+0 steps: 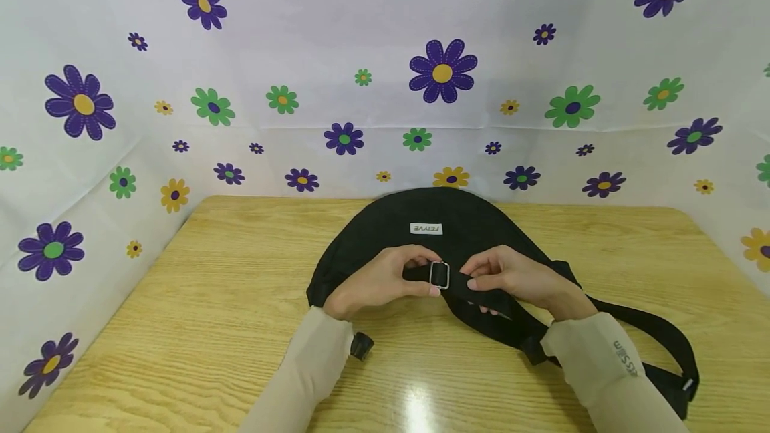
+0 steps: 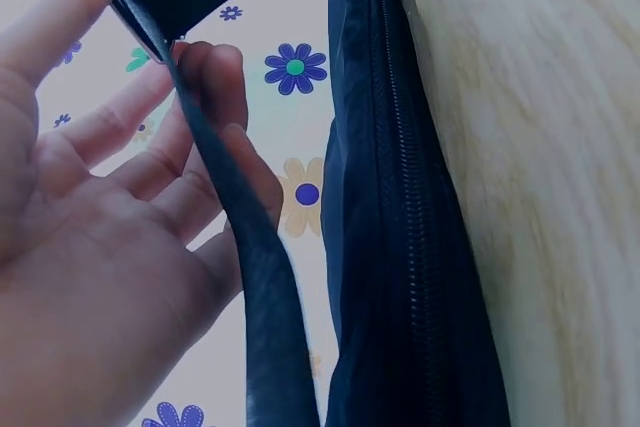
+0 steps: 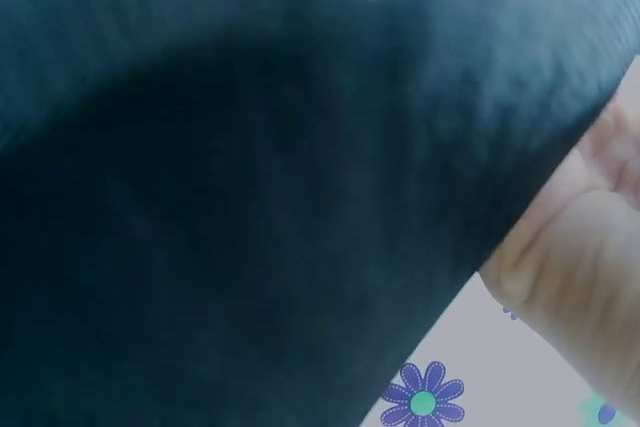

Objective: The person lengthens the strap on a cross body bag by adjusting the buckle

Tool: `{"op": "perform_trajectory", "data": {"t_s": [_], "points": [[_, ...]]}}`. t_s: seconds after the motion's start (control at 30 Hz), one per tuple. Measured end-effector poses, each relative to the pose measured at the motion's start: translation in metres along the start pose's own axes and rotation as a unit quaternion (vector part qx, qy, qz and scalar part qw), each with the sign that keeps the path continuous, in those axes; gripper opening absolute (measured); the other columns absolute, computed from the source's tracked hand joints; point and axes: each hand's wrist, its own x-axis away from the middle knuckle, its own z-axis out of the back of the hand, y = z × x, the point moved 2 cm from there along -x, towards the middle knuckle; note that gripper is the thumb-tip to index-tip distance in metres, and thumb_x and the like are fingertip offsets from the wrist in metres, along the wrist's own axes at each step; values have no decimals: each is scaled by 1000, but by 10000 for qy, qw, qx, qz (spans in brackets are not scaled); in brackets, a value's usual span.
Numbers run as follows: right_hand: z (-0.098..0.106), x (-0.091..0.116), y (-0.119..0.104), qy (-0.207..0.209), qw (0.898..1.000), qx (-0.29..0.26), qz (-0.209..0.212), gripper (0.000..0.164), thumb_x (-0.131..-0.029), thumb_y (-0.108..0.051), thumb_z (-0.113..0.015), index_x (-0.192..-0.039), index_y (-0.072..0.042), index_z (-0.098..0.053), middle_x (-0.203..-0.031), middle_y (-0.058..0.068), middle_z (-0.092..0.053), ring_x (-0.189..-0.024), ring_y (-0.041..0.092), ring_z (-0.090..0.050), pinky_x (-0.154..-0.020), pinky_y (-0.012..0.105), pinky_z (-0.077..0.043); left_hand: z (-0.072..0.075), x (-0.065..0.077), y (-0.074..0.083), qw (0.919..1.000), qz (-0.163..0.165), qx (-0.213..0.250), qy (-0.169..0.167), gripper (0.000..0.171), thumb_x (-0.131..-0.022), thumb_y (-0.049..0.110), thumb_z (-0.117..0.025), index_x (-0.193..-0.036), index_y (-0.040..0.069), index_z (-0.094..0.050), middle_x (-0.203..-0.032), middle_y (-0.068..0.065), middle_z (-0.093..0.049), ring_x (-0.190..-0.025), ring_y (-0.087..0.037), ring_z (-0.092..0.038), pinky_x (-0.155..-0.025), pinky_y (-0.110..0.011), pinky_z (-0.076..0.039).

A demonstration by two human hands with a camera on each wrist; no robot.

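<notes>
left hand (image 1: 381, 278): pinches the buckle (image 1: 448, 276) by its edges, in front of the bag (image 1: 433, 209)
right hand (image 1: 514, 279): pinches the strap (image 1: 490, 297) just beside it
bag: on the table (image 1: 240, 252)
knack: probably best to brace the buckle, ease slack through evenly, strap flat

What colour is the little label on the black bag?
The label is white with dark letters; the head view shows it best.

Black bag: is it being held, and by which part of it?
Yes, by its strap: the left hand pinches it at the metal buckle, the right hand beside the buckle.
</notes>
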Motion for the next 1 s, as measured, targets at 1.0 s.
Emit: {"op": "perform_trajectory", "data": {"t_s": [1.0], "points": [[1,-2,1,-50,9986,-157,502,17,-102,5,-51,-102,22,-51,-80,5,-69,-60,10,-64,-53,23,-53,1,0,1,9995,-119,84,262,49,-90,14,-80,-135,3,-63,-127,-7,-65,-116,-24,-58,-102,-35,-45]]}}
